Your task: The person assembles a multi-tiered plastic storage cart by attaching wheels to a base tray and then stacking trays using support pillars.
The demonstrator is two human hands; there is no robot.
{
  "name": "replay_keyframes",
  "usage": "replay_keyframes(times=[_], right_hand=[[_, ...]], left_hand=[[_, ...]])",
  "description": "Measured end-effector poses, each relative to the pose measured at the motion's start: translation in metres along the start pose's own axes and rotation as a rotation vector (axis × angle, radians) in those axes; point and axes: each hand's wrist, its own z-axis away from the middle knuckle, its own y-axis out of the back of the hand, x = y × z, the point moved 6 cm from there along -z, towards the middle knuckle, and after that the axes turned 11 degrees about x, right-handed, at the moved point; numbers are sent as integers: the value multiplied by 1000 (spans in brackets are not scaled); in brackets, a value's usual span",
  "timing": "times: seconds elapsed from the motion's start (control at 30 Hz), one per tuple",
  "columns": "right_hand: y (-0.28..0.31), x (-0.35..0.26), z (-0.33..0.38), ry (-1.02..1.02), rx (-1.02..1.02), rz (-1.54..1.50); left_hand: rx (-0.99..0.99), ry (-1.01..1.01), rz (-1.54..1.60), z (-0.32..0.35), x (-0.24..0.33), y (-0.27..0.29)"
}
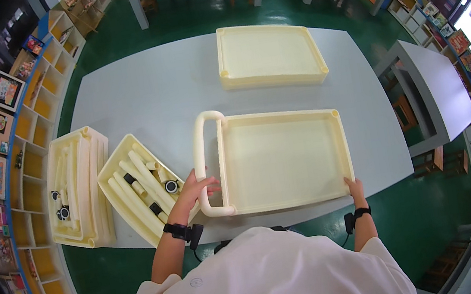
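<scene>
A cream plastic tray (284,158) lies on the grey table in front of me. A thick, U-shaped cream handle (200,152) stands along its left side. My left hand (194,188) grips the near part of this handle, its fingers reaching through the gap towards the tray. At the near right corner, my right hand (355,185) holds the tray's rim, with the fingers partly hidden under it. Left of my left hand, a tilted cream bin (107,177) holds several cream tubes (143,172), black-ringed pieces and a caster wheel (172,186).
Another cream tray (270,50) sits at the table's far side. At the left edge stand stacked cream bins (98,186) with tubes and casters in the top one. The grey table (141,88) fills the middle. Low shelves (36,177) line the left; a grey side table (431,93) stands right.
</scene>
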Motion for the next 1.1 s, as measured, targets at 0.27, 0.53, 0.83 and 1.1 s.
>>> replay_keyframes(times=[0.27, 0.53, 0.83, 1.1], right_hand=[[10, -84, -10, 54, -22, -314], [-7, -352, -42, 434, -330, -987], [-118, -578, -48, 763, -559, -801], [-257, -636, -11, 926, -687, -575]], left_hand=[[58, -46, 201, 21, 2, -10], [97, -338, 1012, 103, 72, 17], [142, -245, 903, 121, 86, 21], [423, -232, 1071, 99, 97, 30]])
